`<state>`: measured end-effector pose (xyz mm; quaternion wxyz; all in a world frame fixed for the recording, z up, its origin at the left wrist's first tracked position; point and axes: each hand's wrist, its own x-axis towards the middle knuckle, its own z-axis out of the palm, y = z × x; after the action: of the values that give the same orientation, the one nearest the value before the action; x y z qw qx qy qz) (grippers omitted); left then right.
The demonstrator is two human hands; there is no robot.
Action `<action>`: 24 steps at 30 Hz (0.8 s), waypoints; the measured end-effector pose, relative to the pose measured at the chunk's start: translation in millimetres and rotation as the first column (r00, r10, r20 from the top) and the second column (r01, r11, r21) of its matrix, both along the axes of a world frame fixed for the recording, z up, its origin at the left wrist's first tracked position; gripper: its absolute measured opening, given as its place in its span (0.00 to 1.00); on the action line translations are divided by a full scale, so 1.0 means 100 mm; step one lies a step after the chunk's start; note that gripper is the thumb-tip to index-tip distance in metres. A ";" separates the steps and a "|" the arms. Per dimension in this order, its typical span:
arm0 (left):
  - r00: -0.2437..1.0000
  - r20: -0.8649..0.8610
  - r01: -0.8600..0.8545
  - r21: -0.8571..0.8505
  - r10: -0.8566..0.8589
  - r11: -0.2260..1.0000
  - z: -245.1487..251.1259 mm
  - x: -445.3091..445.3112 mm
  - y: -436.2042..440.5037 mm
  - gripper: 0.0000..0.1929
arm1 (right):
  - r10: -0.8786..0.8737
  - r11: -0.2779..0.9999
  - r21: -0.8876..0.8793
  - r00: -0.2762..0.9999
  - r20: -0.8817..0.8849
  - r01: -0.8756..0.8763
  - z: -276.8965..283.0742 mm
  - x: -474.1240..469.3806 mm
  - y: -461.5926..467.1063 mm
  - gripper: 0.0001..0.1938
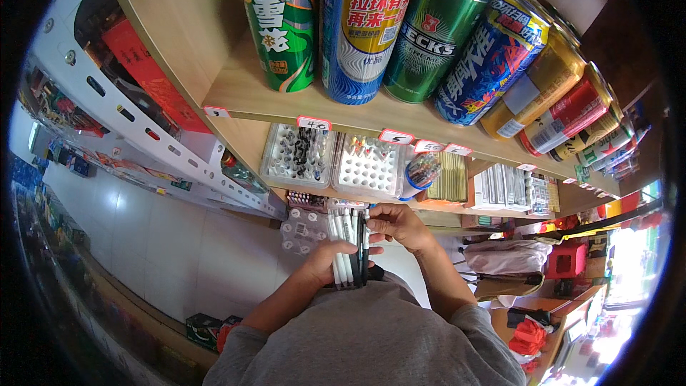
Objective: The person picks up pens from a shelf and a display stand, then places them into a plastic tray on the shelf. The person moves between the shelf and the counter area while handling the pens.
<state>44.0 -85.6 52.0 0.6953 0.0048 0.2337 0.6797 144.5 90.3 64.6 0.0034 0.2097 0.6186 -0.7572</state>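
Observation:
A bunch of white and black pens (347, 249) stands upright before my chest, with my left hand (328, 257) closed round its lower part. At the bunch's top right, the fingers of my right hand (396, 222) pinch the end of one pen. Beyond the hands, a clear plastic box with a white holed insert (370, 171) holds a few pens along its back. The clear box to its left (299, 155) is filled with upright pens. Just right of them a round tub of pens (423, 171) leans on the same shelf.
Beverage cans (370, 32) line the wooden shelf (343, 118) above the boxes. Right of the tub are stacked yellowish packets (447, 177) and white boxes (498, 187). A white perforated metal rack (134, 118) rises at left. A clear package (304, 231) lies low, close to my left hand.

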 end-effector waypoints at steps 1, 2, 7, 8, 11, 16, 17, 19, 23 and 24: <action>1.000 0.000 0.003 -0.002 -0.003 1.000 -0.01 0.00 0.00 0.32 | -0.022 0.999 -0.050 1.000 -0.003 0.022 -0.01 0.01 -0.01 0.10; 1.000 0.000 0.001 0.014 -0.001 1.000 -0.03 0.00 0.00 0.32 | -0.050 0.994 -0.094 0.999 0.013 0.051 -0.01 0.03 -0.02 0.09; 0.999 -0.012 0.031 -0.049 -0.032 0.998 -0.07 -0.01 0.01 0.34 | -0.106 0.985 -0.140 0.994 0.004 0.105 -0.04 0.04 -0.05 0.06; 0.999 -0.022 0.032 -0.046 -0.033 0.998 -0.07 -0.02 0.01 0.34 | -0.098 0.987 -0.126 0.995 -0.014 0.096 -0.04 0.04 -0.05 0.06; 0.999 -0.005 0.049 0.020 -0.048 0.999 -0.10 -0.03 0.02 0.34 | -0.121 0.987 -0.113 0.992 -0.047 0.115 -0.04 0.05 -0.04 0.05; 0.995 0.092 0.053 -0.057 -0.047 0.997 -0.25 -0.05 0.01 0.30 | -0.229 0.969 -0.128 0.963 -0.144 0.211 0.03 0.08 -0.03 0.05; 0.993 0.103 0.064 -0.132 -0.050 0.989 -0.29 -0.06 0.01 0.29 | -0.270 0.961 -0.112 0.945 -0.186 0.252 0.06 0.08 -0.03 0.05; 0.995 0.090 -0.039 -0.070 0.045 0.997 -0.37 -0.05 0.01 0.27 | -0.373 0.928 -0.085 0.888 -0.268 0.364 0.11 0.07 0.01 0.05; 0.984 0.147 -0.085 -0.104 0.100 0.991 -0.49 -0.10 -0.09 0.26 | -0.553 0.758 0.108 0.721 -0.416 0.644 0.28 0.15 0.31 0.07; 0.981 0.162 -0.088 -0.100 0.104 0.991 -0.51 -0.11 -0.11 0.26 | -0.528 0.709 0.186 0.687 -0.500 0.680 0.29 0.14 0.38 0.07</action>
<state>32.8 -96.7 1.1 0.6783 -0.0956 0.2060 0.6989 158.3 128.4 93.4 -0.4190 0.2380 0.6248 -0.6144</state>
